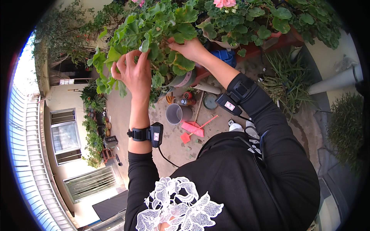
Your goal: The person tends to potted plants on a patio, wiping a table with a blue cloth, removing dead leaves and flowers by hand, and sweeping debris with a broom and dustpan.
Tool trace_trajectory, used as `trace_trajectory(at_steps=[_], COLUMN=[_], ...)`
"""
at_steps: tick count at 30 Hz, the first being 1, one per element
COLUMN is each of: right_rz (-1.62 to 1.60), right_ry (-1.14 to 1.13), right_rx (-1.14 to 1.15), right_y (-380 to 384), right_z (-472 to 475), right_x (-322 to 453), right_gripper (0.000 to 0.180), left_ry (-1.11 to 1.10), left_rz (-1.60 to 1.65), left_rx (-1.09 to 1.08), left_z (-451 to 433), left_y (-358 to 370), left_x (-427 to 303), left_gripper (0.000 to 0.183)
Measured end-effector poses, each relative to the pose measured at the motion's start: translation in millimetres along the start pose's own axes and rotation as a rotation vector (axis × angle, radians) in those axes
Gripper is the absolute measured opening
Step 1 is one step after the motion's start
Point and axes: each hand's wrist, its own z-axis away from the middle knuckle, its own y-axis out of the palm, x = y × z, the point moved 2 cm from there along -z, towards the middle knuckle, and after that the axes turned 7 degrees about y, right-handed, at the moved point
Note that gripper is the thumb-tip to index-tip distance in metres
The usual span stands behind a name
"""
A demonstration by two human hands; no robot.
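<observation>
A leafy geranium [127, 37] fills the space before me, growing from a green pot [183, 79] with a pale printed band. On its near left side, my left hand [134, 72] pinches a green leaf [146, 43] between thumb and fingers. My right hand [189, 50] reaches into the middle of the plant, thumb and forefinger close together at a dry brown leaf [164, 44]; foliage partly covers these fingers. Below the right hand hangs a leaf with yellowed edges [183, 62]. Both wrists wear black strapped devices with cables.
A second geranium [240, 26] with pink flowers stands to the right, near a blue cloth-like item [224, 57]. On the concrete floor are a grey bucket [179, 114], a pink broom [193, 128], a small red shovel-shaped tool [186, 138] and a round dish [210, 101]. Spiky plants [286, 72] grow at right.
</observation>
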Motion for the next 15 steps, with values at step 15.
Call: trace_trajectory(at_steps=[15], right_rz=[0.756], right_ry=[-0.647], right_rx=[-0.071], right_y=[-24.3], right_z=[-15.4], right_x=[5.1], right_gripper=[0.017], left_ry=[0.008], left_rz=[-0.032], left_rx=[-0.039], left_z=[1.2], left_y=[7.1], left_x=[18.3], left_gripper=[0.027])
